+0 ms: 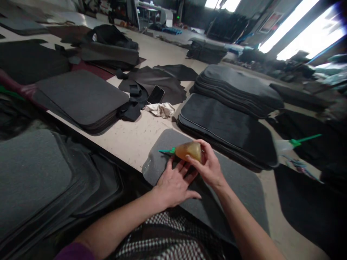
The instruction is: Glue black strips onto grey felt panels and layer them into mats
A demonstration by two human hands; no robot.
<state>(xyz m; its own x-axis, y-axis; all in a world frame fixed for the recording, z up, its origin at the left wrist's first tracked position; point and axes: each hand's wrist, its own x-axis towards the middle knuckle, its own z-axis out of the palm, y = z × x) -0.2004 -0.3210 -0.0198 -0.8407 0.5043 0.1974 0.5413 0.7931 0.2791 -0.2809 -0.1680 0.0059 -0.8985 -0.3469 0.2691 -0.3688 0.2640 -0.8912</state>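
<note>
Bottle (187,150), likely light, squeezable, best held by its base (198,151), sits clasped in the right hand (210,165) above the grey panel (246,187), left hand (173,183) spread, apparently empty.

On the table (114,142), a panel (244,180) lies at the front edge, under the left hand (173,184); above it, the right hand (210,166) holds a bottle (187,151). Behind the panel: a near stack (227,126), then a far stack (238,86). Left of these, a cloth (161,109), a phone (155,94) behind it; farther left, a third stack (84,95).
</note>
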